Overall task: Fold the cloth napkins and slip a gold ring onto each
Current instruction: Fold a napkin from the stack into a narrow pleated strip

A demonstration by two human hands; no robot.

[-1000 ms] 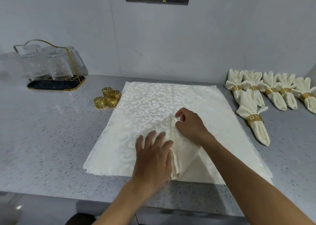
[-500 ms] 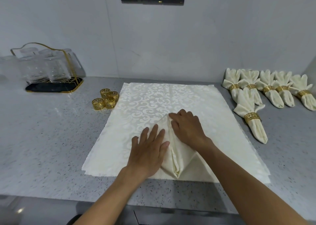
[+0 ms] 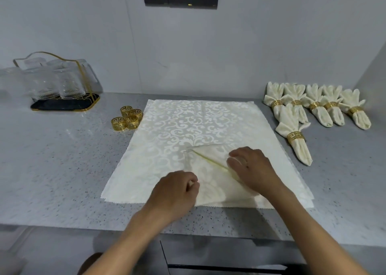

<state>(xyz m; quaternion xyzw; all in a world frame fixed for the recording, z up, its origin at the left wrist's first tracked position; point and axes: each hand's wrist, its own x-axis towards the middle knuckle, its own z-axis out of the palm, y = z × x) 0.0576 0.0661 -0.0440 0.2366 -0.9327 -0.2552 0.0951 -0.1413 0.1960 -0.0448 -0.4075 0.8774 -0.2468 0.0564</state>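
Pinching the folded napkin [image 3: 211,170] at its near-left edge, the left hand [image 3: 175,191] curls its fingers on the cloth while the right hand [image 3: 252,168] lies on its right side, fingers bent. The napkin rests on a spread patterned cloth [image 3: 188,128] on the worktop [image 3: 52,170], loose gold rings [image 3: 126,118] to the far left.

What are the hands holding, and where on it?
Both hold the folded napkin: the left hand pinches its left edge, the right hand grips its right side by the crease.

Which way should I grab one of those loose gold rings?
Judging by shape, pinch the front-left gold ring across its outer band, coming from the left or front. That side faces bare counter; the other three rings crowd its right and back.
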